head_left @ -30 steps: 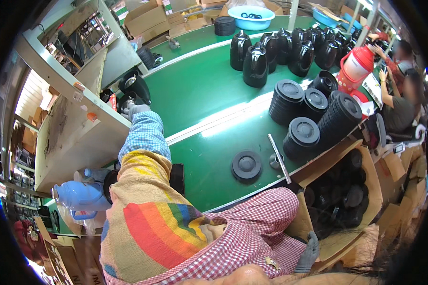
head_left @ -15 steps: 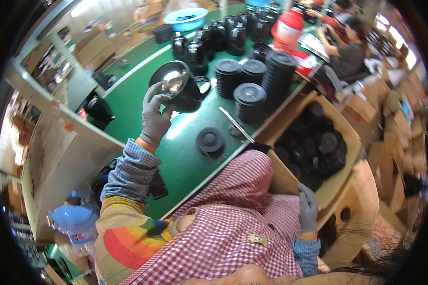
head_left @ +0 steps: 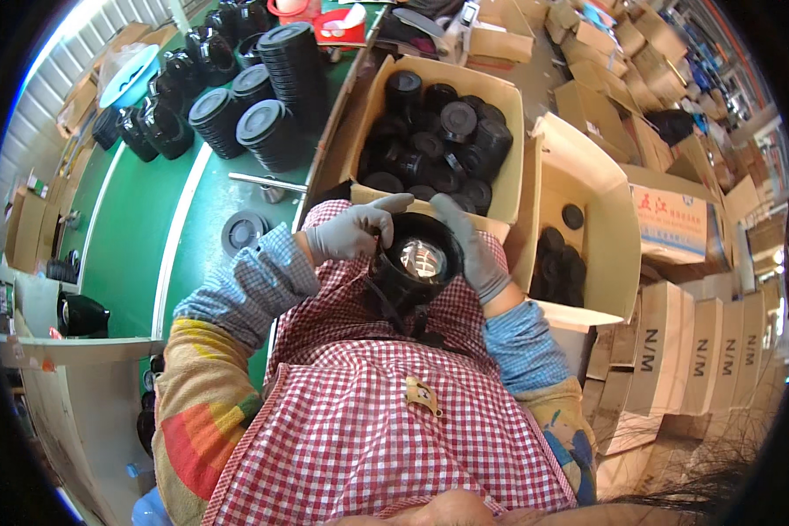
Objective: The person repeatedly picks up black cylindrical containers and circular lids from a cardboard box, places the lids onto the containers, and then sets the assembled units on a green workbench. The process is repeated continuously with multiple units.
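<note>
Upright over my lap is a black jug (head_left: 419, 256), its round mouth facing up and a shiny, mirror-like surface inside. My left hand (head_left: 351, 231), in a grey glove, is closed on the left rim, with its index finger reaching out over the far edge. Against the jug's right side my gloved right hand (head_left: 473, 250) is pressed, fingers long and close together, so both hands hold it. The lower part of the jug is dark against my checked apron (head_left: 368, 394). A round black lid (head_left: 244, 232) lies on the green table, left of my hands.
Stacks of black lids (head_left: 267, 131) and several black jugs (head_left: 162, 131) stand on the green table (head_left: 123, 228). A metal rod (head_left: 267, 182) lies near its edge. Ahead, a cardboard box (head_left: 510, 114) holds black round parts; another open box (head_left: 605, 228) adjoins it. Flattened cartons (head_left: 675, 351) stand right.
My left hand has brought the jug from above the table down to my lap. My right hand has left the box edge and come onto the jug. The view has swung right.
</note>
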Available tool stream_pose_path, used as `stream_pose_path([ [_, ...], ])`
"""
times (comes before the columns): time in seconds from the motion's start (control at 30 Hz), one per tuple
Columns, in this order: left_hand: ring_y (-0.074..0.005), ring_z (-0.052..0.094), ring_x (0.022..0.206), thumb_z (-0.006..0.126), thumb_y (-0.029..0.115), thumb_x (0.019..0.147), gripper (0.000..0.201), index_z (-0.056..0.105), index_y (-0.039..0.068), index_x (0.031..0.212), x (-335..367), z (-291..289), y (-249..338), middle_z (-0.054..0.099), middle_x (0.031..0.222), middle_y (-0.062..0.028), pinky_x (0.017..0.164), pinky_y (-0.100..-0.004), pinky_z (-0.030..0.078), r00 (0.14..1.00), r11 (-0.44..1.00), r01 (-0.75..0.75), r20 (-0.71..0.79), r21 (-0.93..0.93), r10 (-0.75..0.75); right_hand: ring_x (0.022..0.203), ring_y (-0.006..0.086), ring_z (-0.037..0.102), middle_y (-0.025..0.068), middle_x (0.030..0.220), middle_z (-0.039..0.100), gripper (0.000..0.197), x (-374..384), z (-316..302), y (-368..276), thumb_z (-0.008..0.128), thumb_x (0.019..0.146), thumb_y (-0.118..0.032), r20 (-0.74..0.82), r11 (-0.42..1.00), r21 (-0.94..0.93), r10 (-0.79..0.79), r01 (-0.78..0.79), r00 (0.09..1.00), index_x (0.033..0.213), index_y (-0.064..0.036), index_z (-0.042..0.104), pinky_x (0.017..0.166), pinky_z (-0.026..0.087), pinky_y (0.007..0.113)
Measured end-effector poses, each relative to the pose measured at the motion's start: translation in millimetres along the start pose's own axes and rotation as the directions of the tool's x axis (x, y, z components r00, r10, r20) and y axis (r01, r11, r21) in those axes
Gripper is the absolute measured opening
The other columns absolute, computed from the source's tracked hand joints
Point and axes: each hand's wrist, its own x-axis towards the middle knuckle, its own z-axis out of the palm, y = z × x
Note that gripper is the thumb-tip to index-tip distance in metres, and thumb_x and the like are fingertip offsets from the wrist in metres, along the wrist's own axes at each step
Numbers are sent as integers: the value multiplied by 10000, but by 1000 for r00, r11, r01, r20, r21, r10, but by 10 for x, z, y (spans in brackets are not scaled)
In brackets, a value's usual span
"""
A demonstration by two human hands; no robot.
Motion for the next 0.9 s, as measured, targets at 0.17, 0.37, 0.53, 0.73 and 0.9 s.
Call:
stream_pose_path([
  [0.17, -266, 528, 1306, 463, -184, 587, 481, 702, -39, 978, 62, 41, -593, 605, 1403, -139, 1128, -358, 363, 946, 890, 318, 48, -328, -320, 1445, 365, 398, 232, 1530, 428, 476, -521, 286, 323, 347, 1108, -231, -85, 841, -535, -146, 78, 986, 1520, 6, 375, 1223, 277, 394],
  [0.37, -276, 528, 1319, 539, -121, 616, 500, 707, -52, 1082, 151, -73, -582, 620, 1380, -167, 1174, -394, 328, 973, 974, 218, 98, -68, -211, 1120, 386, 619, 185, 1175, 692, 407, -58, 123, -199, 716, 858, -235, 50, 438, -879, -308, 188, 950, 1187, 1, 681, 983, 480, 451],
  [0.53, -204, 636, 1126, 685, 13, 870, 333, 688, 31, 1203, -276, -586, -450, 676, 1194, -97, 1054, -361, 478, 686, 973, 164, -728, 165, 8, 981, 287, 695, 52, 1053, 748, 268, 228, 72, -146, 755, 821, -372, 268, 532, -800, -96, 277, 959, 942, -133, 758, 869, 525, 428],
  [0.73, -354, 462, 1383, 790, 314, 835, 596, 614, 76, 1353, -685, -1845, -265, 539, 1459, -178, 1139, -465, 365, 470, 66, 851, -812, 521, 345, 1057, 303, 675, 103, 1116, 734, 267, 409, -38, -77, 725, 873, -319, 292, 689, -692, -7, 216, 956, 1017, -96, 756, 931, 514, 424],
  [0.9, -404, 597, 1206, 803, 88, 744, 493, 650, 39, 1211, -998, -2281, -472, 645, 1271, -194, 1035, -460, 478, 635, 185, 617, -622, 765, 458, 1083, 330, 675, 163, 1159, 717, 227, 613, -77, -175, 676, 925, -156, 29, 827, -528, -209, 192, 977, 1112, -39, 731, 944, 524, 414],
])
